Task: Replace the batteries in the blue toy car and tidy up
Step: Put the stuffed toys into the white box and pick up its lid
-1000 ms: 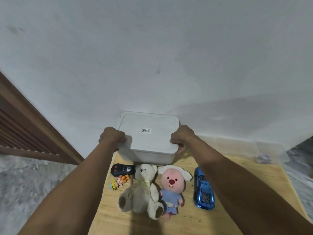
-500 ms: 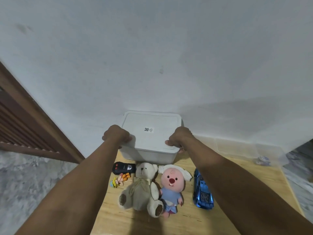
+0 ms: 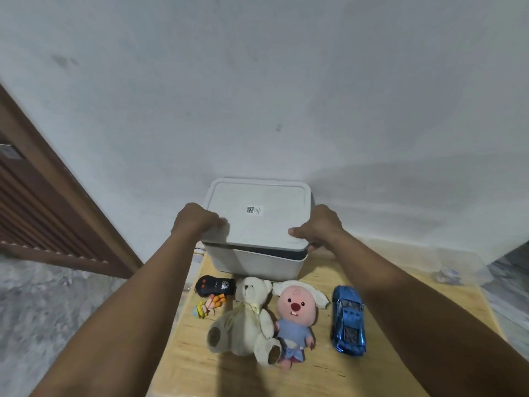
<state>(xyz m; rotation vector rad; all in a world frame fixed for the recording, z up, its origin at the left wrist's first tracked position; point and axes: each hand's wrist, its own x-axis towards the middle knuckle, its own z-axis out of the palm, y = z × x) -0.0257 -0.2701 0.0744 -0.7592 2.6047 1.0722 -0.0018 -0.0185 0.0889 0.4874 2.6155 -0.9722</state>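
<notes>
Both hands grip the flat white plastic lid (image 3: 257,216) of a white rectangular storage box (image 3: 254,263) at the back of the pale wooden worktop (image 3: 323,368). The left hand (image 3: 197,222) curls over the lid's left edge, the right hand (image 3: 320,227) over its right front corner, and a dark gap shows under the lid's front edge. The shiny blue toy car (image 3: 347,319) lies on the worktop nearer the camera, beneath the right forearm, well apart from both hands.
</notes>
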